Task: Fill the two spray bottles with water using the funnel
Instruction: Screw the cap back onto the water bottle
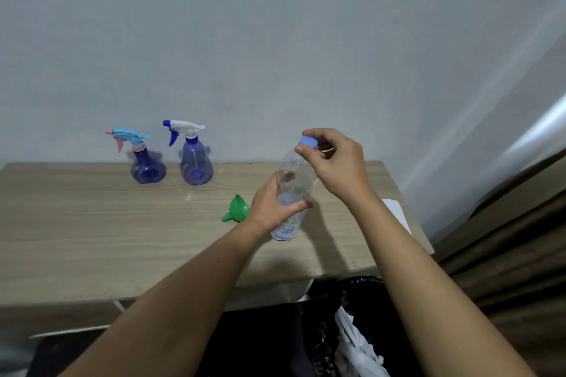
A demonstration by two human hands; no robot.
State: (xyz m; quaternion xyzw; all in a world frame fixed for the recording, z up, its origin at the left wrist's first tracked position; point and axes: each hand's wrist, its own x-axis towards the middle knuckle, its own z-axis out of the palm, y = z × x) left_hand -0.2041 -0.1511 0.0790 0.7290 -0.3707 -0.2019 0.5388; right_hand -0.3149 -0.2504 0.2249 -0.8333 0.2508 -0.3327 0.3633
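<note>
1. Pale grey wall fills the upper half of the frame; below it a light wood-grain worktop (92, 232) runs across the middle, with a black-lined bin (352, 330) holding white scraps at the lower centre.
2. Two spray bottles stand toward the back of the worktop at centre left: the light-blue-headed spray bottle (147, 167) and, just beside it to the right, the white-headed spray bottle (196, 167). Both have their trigger heads screwed on, and neither shows any obvious water level.
3. A green funnel (237, 208) lies on its side at mid-frame, near the person's left wrist and well apart from both spray bottles.
4. The left hand (272, 208) grips the middle of a clear water bottle (294, 190), fingers and thumb curled round it; the bottle's base is on or close to the worktop, I cannot tell which.
5. The right hand (333, 162) pinches the blue cap (307, 142), fingers curled round it.
6. Judged progress: barely begun. The cap looks about to be unscrewed. Left to do: remove both spray heads, seat the funnel, pour into each bottle, refit the heads.
</note>
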